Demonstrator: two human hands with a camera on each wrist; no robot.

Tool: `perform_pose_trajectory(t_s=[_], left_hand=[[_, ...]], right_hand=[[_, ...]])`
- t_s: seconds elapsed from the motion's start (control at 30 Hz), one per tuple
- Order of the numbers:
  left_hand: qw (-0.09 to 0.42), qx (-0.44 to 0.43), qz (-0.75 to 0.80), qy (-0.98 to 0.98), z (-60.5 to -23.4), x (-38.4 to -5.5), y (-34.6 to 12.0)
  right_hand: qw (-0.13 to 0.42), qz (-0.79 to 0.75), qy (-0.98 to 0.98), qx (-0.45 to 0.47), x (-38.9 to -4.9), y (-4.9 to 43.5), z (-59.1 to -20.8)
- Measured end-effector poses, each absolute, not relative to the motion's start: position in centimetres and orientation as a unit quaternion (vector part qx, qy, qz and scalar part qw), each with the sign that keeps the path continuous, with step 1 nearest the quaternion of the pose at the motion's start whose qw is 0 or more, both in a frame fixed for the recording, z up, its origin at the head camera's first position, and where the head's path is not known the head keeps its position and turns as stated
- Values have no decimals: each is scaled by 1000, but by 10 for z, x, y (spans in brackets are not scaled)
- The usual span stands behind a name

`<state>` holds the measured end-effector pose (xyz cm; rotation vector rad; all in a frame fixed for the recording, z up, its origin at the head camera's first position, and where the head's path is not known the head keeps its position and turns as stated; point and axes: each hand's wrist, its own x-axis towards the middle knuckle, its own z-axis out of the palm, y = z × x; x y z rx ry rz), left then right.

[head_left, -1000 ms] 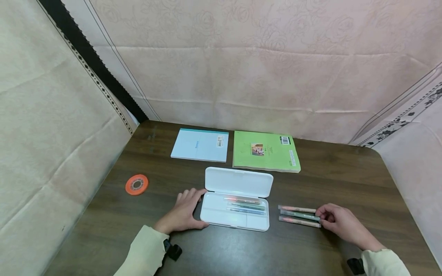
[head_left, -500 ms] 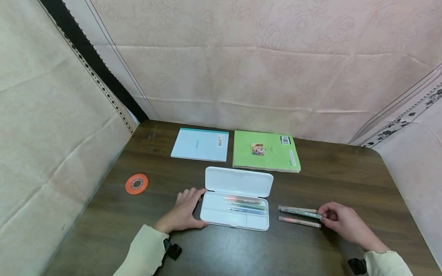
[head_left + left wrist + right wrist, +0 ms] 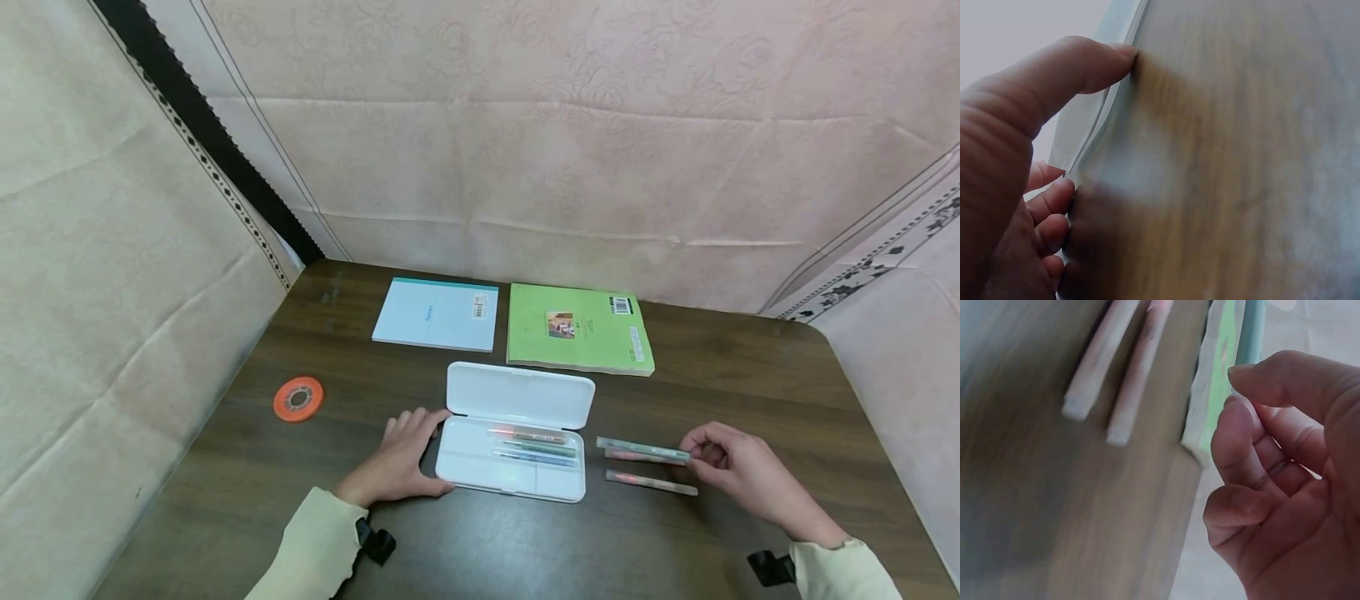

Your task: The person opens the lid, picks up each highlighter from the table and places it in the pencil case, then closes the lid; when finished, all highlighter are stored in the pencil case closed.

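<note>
An open white pencil case [image 3: 480,471] lies in mid-table, lid laid back, with several pens [image 3: 534,447] in its tray. My left hand [image 3: 401,458] holds the case by its left end, thumb at the front edge; in the left wrist view the thumb [image 3: 1085,65] bends over the case's rim. My right hand [image 3: 738,475] pinches a green pen [image 3: 637,447] by its right end between thumb and forefinger, raised off the table. Beneath it a pinkish pen [image 3: 626,456] is partly hidden. Another pinkish pen [image 3: 651,482] lies nearer me; both show in the right wrist view.
Behind the case lie a light blue notebook [image 3: 435,315] and a green book [image 3: 532,333]. An orange ring-shaped disc [image 3: 298,399] is at the left of the dark wooden table [image 3: 487,550]. Cloth curtains enclose the back and sides.
My right hand has taken the green pen from between the two pinkish pens and lifted it, shifting slightly away from me and to the left. The left hand stays on the case.
</note>
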<state>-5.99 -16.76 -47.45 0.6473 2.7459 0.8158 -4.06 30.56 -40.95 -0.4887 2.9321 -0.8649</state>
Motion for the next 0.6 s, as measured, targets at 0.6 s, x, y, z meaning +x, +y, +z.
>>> perform_pose_trajectory(t_s=[0.6], left_hand=[[96, 226, 277, 929, -474, -61, -168]], right_hand=[[45, -303, 935, -179, -59, 230, -398]])
